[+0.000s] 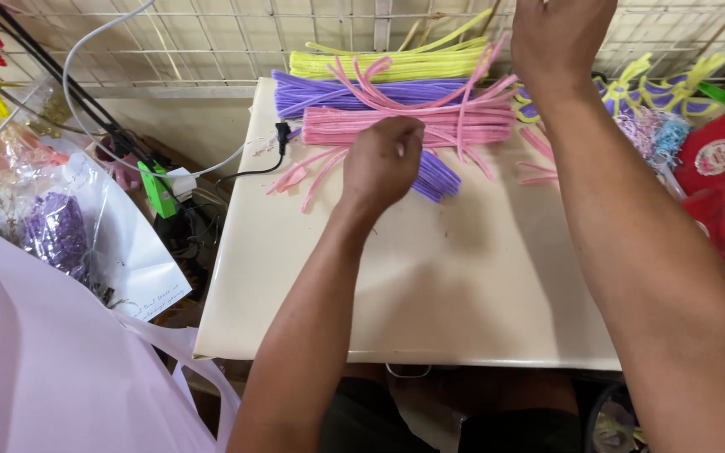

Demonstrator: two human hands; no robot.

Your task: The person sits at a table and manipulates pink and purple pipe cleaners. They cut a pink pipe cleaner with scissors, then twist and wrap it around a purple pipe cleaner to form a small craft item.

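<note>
I judge the pink stems (409, 124) light, bendy; my left hand (382, 162) fingers curl closed on them, right hand (560, 38) fingers hidden above them.

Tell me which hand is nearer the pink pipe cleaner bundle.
Left. The left hand rests on the pink pipe cleaner bundle, at its near edge; the right hand is raised above its far right end.
</note>
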